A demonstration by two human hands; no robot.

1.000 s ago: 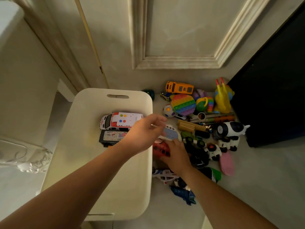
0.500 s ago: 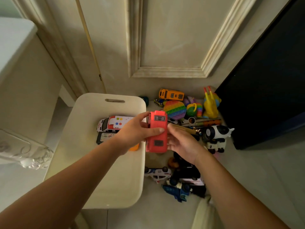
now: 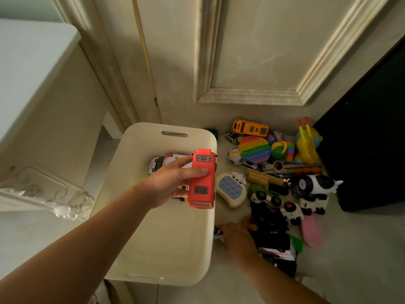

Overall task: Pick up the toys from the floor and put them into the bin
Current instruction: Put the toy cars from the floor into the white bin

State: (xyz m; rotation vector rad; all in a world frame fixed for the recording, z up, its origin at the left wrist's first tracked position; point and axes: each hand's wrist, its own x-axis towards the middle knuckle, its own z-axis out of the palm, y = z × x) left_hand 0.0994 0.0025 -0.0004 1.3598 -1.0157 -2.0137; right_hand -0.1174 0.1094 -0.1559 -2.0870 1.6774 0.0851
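Observation:
My left hand grips a red toy bus and holds it over the right side of the cream bin. A white ambulance toy lies inside the bin, partly hidden by the hand. My right hand is down on the floor just right of the bin, resting on the pile of dark toy cars; whether it grips one I cannot tell. Further toys lie on the floor: a cream push-button game, a rainbow pop pad, an orange bus and a black-and-white cow.
A panelled door stands behind the toys. A black cabinet closes off the right side. White furniture and a clear plastic item sit at the left. A yellow toy and a pink paddle lie near the cabinet.
The red bus passed from my right hand to my left, which now holds it alone over the bin. My right hand has dropped back to the toy pile on the floor.

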